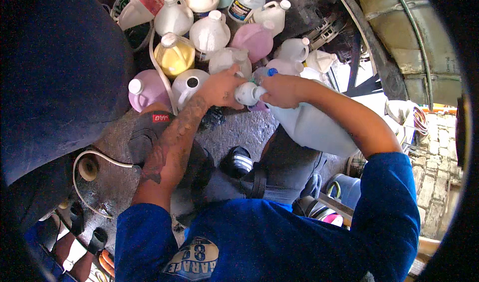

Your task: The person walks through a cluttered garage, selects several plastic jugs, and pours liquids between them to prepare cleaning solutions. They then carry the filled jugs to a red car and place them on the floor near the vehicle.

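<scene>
A large translucent white jug (324, 130) lies tilted across my right side, its neck pointing left toward the middle. My right hand (284, 91) is closed at the neck end of this jug. The fingers of my left hand (223, 87) curl round a white round cap-like piece (245, 94) at the jug's mouth; whether it is a cap or another bottle's top I cannot tell. Close by the left wrist stands a white jug with a dark round opening (192, 82). Just beyond the right hand shows a blue cap (272, 72). What lies under the fingers is hidden.
Several gallon jugs crowd the floor ahead, among them a yellow one (174, 56), a pink one (253, 41) and a purple one (151, 88). A pale hose (158, 62) runs between them. A blue bucket (346, 189) stands by my right knee. Car body panels (419, 37) rise at the right.
</scene>
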Tool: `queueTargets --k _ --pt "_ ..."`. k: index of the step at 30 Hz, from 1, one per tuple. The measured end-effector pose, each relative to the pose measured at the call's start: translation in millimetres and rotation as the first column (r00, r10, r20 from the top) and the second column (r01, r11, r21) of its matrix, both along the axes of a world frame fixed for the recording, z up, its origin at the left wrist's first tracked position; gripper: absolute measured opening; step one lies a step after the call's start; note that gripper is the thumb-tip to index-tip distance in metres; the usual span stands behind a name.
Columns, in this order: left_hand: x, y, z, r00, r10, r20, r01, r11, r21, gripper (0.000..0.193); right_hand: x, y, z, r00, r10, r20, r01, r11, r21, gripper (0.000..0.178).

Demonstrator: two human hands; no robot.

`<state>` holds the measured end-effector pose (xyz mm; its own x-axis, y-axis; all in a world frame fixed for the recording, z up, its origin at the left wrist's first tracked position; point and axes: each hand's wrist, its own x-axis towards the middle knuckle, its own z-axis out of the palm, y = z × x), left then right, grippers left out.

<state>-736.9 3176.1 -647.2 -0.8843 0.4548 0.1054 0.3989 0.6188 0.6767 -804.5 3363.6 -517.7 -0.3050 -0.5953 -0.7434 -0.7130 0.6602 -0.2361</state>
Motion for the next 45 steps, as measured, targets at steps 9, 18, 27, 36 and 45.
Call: queueTargets --k 9,18,27,36,45 --pt "-1.2 -4.8 -2.0 0.996 0.077 -0.033 -0.078 0.997 -0.023 0.068 -9.2 -21.7 7.6 0.987 0.154 -0.043 -0.155 0.987 -0.028 0.034" --pt "-0.9 -10.7 -26.3 0.964 0.151 -0.22 -0.138 0.988 0.075 0.069 -6.7 -35.9 31.0 0.947 0.288 -0.142 -0.299 0.952 -0.061 0.034" --pt "-0.4 -11.3 -31.2 0.975 0.143 -0.171 -0.125 0.986 0.11 0.066 -2.2 -46.3 37.0 0.984 0.164 -0.073 -0.167 0.986 -0.024 0.036" --pt "0.8 -16.0 -5.0 0.991 0.137 -0.006 -0.137 0.99 -0.023 0.067 -1.1 -40.8 30.0 0.922 0.208 -0.326 -0.197 0.978 0.07 0.042" --pt "0.9 -12.2 -5.6 0.997 0.078 0.002 -0.078 0.997 -0.029 0.067 -5.6 -28.2 7.5 0.972 0.169 -0.165 -0.171 0.985 0.002 0.043"
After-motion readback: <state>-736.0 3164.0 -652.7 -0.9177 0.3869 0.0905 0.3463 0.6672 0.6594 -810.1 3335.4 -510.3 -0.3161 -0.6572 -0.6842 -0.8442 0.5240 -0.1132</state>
